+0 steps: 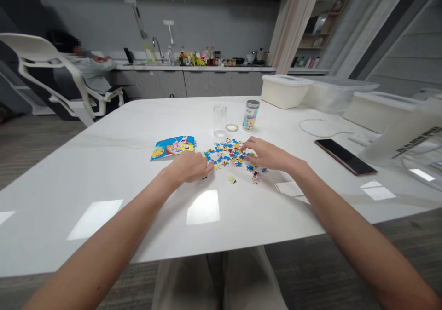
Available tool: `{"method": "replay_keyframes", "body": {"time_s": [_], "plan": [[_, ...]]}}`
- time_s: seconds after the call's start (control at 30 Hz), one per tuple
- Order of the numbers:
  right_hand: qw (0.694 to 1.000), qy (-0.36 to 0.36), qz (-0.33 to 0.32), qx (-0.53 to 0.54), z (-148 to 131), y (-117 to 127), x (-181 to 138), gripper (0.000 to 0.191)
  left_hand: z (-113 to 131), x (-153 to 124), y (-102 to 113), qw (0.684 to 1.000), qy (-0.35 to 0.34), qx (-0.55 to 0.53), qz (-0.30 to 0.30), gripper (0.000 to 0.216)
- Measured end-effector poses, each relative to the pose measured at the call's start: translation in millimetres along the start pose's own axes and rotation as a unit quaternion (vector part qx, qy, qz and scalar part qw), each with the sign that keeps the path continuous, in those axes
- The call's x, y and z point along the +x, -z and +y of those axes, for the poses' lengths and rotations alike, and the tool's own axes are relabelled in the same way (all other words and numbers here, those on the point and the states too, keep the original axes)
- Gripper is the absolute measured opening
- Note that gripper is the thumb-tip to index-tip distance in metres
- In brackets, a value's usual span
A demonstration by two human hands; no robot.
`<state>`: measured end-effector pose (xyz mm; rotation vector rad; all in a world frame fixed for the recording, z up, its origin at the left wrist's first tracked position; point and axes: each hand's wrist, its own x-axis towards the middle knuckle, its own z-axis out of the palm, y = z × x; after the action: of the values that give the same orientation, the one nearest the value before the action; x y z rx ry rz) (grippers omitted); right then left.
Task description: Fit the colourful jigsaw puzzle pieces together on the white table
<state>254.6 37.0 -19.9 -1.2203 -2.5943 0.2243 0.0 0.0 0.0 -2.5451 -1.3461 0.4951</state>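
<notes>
A scatter of small blue, yellow and pink puzzle pieces [228,156] lies on the white table [103,176]. My left hand [189,167] rests at the pile's left edge, fingers curled together in a pinch on the tabletop. My right hand [264,153] lies over the pile's right side, fingers bent down onto the pieces. What either hand grips is too small to make out. One stray piece [232,180] lies nearer to me. A colourful cartoon picture card [172,147] lies flat left of the pile.
Behind the pile stand a clear open jar [220,120], its lid [232,127] and a printed tube with a grey cap [251,115]. A dark phone [345,156], a white cable and white bins [285,90] are on the right. A person sits far left by a white chair [51,71].
</notes>
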Motion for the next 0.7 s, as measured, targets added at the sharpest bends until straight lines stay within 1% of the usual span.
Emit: {"method": "replay_keyframes", "body": {"time_s": [0.07,0.13,0.2,0.3,0.37,0.43,0.6,0.7], "plan": [[1.000,-0.018,0.005,0.005,4,5,0,0.023,-5,-3,2,1.000,0.009,-0.028,-0.011,0.056],[0.999,-0.016,-0.021,0.018,5,7,1,0.021,-10,-6,4,0.998,0.011,-0.052,-0.019,0.061],[0.997,0.020,-0.062,0.052,1,7,1,0.025,-14,-8,4,0.997,0.009,-0.065,-0.033,0.064],[0.982,0.087,-0.123,0.117,-11,4,2,0.035,-16,-11,5,0.996,0.001,-0.070,-0.049,0.060],[0.973,0.102,-0.152,0.141,-20,-1,3,0.037,-15,-11,6,0.996,-0.002,-0.073,-0.047,0.055],[0.969,0.097,-0.160,0.159,-27,-6,5,0.038,-13,-11,5,0.996,-0.006,-0.077,-0.036,0.051],[0.961,0.081,-0.197,0.176,-30,-12,17,0.017,-11,-10,1,0.997,-0.016,-0.069,-0.016,0.042],[0.964,0.061,-0.195,0.167,-27,-12,21,0.017,-11,-9,-4,0.998,-0.013,-0.062,-0.006,0.041]]}}
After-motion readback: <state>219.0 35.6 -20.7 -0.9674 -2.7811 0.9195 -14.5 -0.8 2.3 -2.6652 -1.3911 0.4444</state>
